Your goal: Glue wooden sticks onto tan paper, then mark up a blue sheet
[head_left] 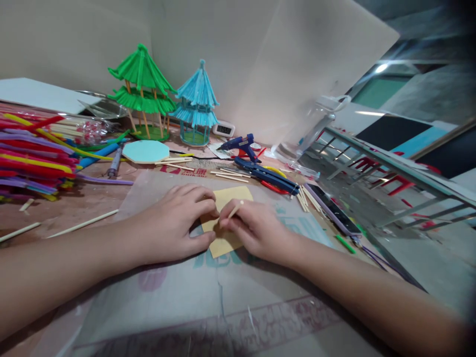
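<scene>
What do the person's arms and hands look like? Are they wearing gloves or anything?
No gloves! The left hand and right hand are bare, with no rings showing, though some fingers are partly hidden. I see no watch or bracelet. The left forearm and right forearm show no sleeves, but the picture's right edge is too dark to tell.

We see a craft workshop, a glue gun (243, 144) on our bench (94, 198), bundled fuzzy stems (35, 161), a green model pavilion (142, 101), red stools (398, 182) beyond.
</scene>
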A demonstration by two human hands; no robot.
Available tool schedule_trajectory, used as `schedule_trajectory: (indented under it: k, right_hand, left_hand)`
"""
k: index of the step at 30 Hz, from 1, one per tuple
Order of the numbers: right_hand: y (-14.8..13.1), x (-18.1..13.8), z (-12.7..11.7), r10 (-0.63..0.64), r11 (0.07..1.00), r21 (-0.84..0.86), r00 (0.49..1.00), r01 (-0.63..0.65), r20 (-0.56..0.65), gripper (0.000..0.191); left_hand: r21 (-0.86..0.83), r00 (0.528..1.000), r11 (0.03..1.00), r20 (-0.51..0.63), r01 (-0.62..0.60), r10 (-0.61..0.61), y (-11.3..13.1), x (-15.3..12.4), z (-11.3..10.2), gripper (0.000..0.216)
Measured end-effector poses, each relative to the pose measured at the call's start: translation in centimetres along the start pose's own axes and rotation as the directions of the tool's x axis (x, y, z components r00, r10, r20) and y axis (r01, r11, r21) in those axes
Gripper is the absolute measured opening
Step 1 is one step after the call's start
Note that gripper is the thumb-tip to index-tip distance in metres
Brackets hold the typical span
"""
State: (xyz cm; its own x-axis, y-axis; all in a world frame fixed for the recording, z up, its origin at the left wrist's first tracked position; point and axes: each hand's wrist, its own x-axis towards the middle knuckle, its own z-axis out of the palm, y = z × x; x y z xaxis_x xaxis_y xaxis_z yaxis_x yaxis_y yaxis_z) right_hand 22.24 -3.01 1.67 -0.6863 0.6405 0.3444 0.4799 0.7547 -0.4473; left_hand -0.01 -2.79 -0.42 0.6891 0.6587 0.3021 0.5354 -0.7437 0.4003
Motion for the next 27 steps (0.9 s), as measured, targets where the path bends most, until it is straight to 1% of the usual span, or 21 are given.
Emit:
schedule_trajectory:
  k: [2,5,6,9,12,13,16,17,20,23,24,27]
  right_hand:
    - [0.0,-0.03,-0.07,-0.007,1.0,0.016,1.0,0.006,0.031,0.01]
    - [0.08,-0.06,-0.06,0.07,0.997,-0.037,0.997,-0.07,-0.017,0.011]
    - [0.12,-0.06,-0.03,0.072,0.997,-0.034,0.997,-0.073,-0.017,0.011]
    - [0.23,-0.08,0.06,0.024,1.0,0.007,1.0,-0.024,0.018,0.011]
    - [0.22,-0.12,0.05,0.046,0.998,-0.04,0.998,-0.048,-0.037,0.012]
    - [0.16,-0.15,0.04,0.05,0.998,-0.04,0.998,-0.051,-0.037,0.012]
    - [-0.08,-0.2,0.02,0.013,1.0,0.026,0.999,-0.014,0.033,0.011]
    - [-0.12,-0.19,0.03,0.016,0.999,0.03,0.999,-0.016,0.032,0.011]
    - [-0.09,-0.1,0.04,0.06,0.998,-0.01,0.998,-0.06,-0.035,0.011]
    - [0.03,0.0,-0.01,-0.014,1.0,0.015,0.999,0.013,0.037,0.009]
    - [0.07,0.02,-0.04,-0.017,1.0,0.01,0.999,0.017,0.045,0.01]
    - [-0.01,0.0,-0.12,0.088,0.994,-0.068,0.995,-0.09,-0.042,0.012]
  left_hand:
    - [0.005,1.0,1.0,-0.001,-0.01,0.01,-0.01,0.0,0.02,0.02]
    - [0.015,1.0,1.0,0.0,0.007,-0.007,-0.06,-0.01,0.08,0.022]
    - [0.011,1.0,1.0,0.002,0.008,-0.009,-0.07,-0.01,0.09,0.022]
    - [-0.003,1.0,1.0,0.008,0.004,-0.004,-0.05,0.03,0.08,0.021]
    - [0.002,1.0,1.0,0.005,0.024,-0.024,0.01,0.04,0.05,0.023]
    - [0.001,1.0,1.0,0.003,0.025,-0.025,0.02,0.03,0.05,0.022]
    - [-0.006,1.0,1.0,-0.005,0.001,-0.001,0.0,-0.02,0.09,0.02]
    - [-0.003,1.0,1.0,-0.006,-0.001,0.001,-0.02,-0.03,0.11,0.02]
    - [0.006,1.0,1.0,-0.003,0.013,-0.013,-0.08,-0.03,0.14,0.023]
    - [-0.005,1.0,1.0,0.006,0.002,-0.002,-0.09,-0.04,0.12,0.02]
    - [-0.002,1.0,1.0,0.006,0.001,-0.001,-0.08,-0.04,0.11,0.02]
    - [0.014,1.0,1.0,0.004,0.013,-0.013,-0.07,-0.07,0.08,0.022]
